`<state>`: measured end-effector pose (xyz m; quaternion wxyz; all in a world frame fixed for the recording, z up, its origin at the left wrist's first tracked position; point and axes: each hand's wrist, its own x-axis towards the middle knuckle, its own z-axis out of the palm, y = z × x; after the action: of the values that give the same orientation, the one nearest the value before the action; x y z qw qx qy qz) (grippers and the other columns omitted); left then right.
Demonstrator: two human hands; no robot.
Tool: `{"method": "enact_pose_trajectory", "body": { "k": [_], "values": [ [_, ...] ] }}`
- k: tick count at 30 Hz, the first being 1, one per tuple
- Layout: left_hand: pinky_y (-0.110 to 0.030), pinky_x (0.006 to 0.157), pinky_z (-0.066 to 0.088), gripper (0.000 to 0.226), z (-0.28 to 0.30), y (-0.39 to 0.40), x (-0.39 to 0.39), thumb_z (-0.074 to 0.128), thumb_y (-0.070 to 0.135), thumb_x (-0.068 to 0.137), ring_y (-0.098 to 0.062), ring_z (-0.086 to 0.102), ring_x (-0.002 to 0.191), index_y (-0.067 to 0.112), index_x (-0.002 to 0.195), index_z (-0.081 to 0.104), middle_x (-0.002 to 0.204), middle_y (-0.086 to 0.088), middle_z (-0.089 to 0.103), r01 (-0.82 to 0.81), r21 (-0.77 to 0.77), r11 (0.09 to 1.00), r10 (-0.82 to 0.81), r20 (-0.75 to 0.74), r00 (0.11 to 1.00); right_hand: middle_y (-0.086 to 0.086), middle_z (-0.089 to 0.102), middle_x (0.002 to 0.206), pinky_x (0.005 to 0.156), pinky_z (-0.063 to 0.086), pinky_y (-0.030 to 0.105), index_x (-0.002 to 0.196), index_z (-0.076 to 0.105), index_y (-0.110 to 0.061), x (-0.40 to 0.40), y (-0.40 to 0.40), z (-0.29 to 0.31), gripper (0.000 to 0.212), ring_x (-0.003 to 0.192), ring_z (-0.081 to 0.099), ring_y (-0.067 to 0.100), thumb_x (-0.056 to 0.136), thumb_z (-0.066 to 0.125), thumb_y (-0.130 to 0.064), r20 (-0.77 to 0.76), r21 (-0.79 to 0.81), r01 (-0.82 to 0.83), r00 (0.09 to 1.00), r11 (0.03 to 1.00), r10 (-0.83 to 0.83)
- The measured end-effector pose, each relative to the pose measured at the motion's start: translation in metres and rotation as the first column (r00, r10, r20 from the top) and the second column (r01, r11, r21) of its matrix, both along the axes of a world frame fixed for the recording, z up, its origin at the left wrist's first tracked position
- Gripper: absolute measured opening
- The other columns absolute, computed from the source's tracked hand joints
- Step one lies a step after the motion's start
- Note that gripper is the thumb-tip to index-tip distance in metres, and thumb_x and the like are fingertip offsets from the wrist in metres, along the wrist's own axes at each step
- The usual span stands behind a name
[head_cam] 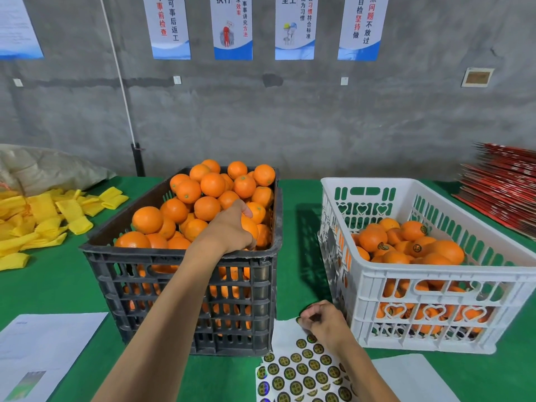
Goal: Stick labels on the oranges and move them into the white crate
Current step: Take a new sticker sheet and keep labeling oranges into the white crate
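Observation:
A black crate heaped with unlabelled oranges stands left of centre on the green table. My left hand reaches into its right side and grips one orange. The white crate on the right holds several labelled oranges. A label sheet with round gold-and-black stickers lies at the front between the crates. My right hand rests on the sheet's upper part, fingers curled, pinching at a sticker on its edge.
Yellow foam sleeves are strewn at the left beside a grey sack. White paper sheets lie at the front left and front right. A stack of red flat cartons sits at the far right. A concrete wall with posters is behind.

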<state>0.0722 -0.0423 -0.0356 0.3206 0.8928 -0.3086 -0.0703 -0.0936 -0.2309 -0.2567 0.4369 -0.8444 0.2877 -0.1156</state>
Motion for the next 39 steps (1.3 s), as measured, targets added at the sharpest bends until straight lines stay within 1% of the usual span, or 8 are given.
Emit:
{"method": "enact_pose_trajectory", "body": {
  "k": [4,6,11,17,23,29,33,39],
  "values": [
    [-0.031,0.06,0.049,0.063,0.0,-0.001,0.001,0.085,0.016,0.071,-0.019,0.06,0.079,0.031,0.117,0.045,0.099,-0.001,0.055,-0.003,0.007,1.0,0.003,0.004,1.0,-0.006,0.057,0.103,0.083,0.043,0.008,0.092,0.077,-0.018,-0.007,0.001,-0.002,0.021,0.094,0.063,0.01,0.081,0.086,-0.033,-0.028,-0.049,-0.082,0.996,0.995,0.08],
    [-0.031,0.06,0.05,0.062,-0.001,-0.001,0.001,0.085,0.016,0.071,-0.018,0.06,0.077,0.032,0.116,0.045,0.097,-0.001,0.055,-0.005,0.006,1.0,0.004,0.005,1.0,-0.008,0.053,0.105,0.081,0.042,0.008,0.111,0.075,-0.016,-0.008,0.002,-0.004,0.039,0.09,0.06,0.006,0.081,0.085,-0.039,-0.029,-0.097,-0.108,0.994,0.989,0.106],
    [-0.034,0.062,0.052,0.06,-0.001,0.0,0.001,0.083,0.015,0.072,-0.019,0.061,0.076,0.033,0.115,0.045,0.096,-0.002,0.057,-0.005,0.002,1.0,0.005,0.007,1.0,-0.006,0.05,0.112,0.089,0.035,0.011,0.122,0.074,-0.013,-0.008,0.002,-0.007,0.04,0.096,0.056,0.006,0.092,0.073,-0.041,-0.04,-0.233,-0.148,0.989,0.961,0.143],
    [-0.029,0.056,0.048,0.06,-0.001,0.001,0.001,0.084,0.015,0.071,-0.02,0.061,0.074,0.032,0.114,0.046,0.095,-0.003,0.058,-0.009,0.0,1.0,0.009,-0.001,1.0,-0.005,0.053,0.107,0.076,0.039,-0.001,0.107,0.078,-0.01,-0.004,0.001,-0.006,0.028,0.091,0.059,0.004,0.089,0.079,-0.031,0.017,-0.12,-0.068,0.997,0.99,0.071],
    [-0.029,0.056,0.045,0.061,0.0,0.0,0.001,0.085,0.016,0.07,-0.019,0.06,0.076,0.032,0.115,0.046,0.097,-0.003,0.055,-0.015,-0.003,1.0,0.015,0.001,1.0,0.003,0.056,0.108,0.082,0.037,0.003,0.088,0.078,-0.018,-0.001,-0.001,-0.005,0.004,0.098,0.058,0.011,0.088,0.08,-0.021,0.038,-0.025,-0.061,0.997,0.998,0.062],
    [-0.028,0.054,0.043,0.061,-0.001,0.001,0.001,0.084,0.017,0.07,-0.018,0.06,0.075,0.032,0.115,0.046,0.095,-0.002,0.056,-0.018,0.006,1.0,0.018,-0.002,1.0,-0.001,0.072,0.082,0.07,0.044,0.003,0.067,0.079,-0.021,0.002,-0.004,-0.002,0.02,0.079,0.067,0.001,0.086,0.08,-0.015,0.072,0.077,-0.043,0.997,0.996,0.037],
    [-0.028,0.054,0.043,0.061,-0.001,0.0,0.001,0.085,0.017,0.069,-0.019,0.059,0.074,0.033,0.113,0.046,0.094,-0.004,0.057,-0.027,-0.003,1.0,0.026,-0.011,1.0,-0.001,0.077,0.072,0.075,0.054,0.016,0.069,0.079,-0.016,0.008,-0.006,-0.002,0.018,0.071,0.071,0.004,0.086,0.078,-0.01,0.035,0.163,-0.036,0.999,0.986,0.031],
    [-0.029,0.054,0.043,0.061,-0.001,0.002,0.001,0.084,0.015,0.069,-0.02,0.06,0.075,0.033,0.114,0.046,0.096,-0.004,0.058,-0.018,-0.006,1.0,0.018,-0.017,1.0,-0.009,0.055,0.049,0.064,0.044,0.021,0.045,0.061,-0.018,0.012,-0.01,-0.007,0.047,0.05,0.05,0.004,0.09,0.069,-0.006,-0.001,0.135,-0.046,0.999,0.99,0.047]
  ]
}}
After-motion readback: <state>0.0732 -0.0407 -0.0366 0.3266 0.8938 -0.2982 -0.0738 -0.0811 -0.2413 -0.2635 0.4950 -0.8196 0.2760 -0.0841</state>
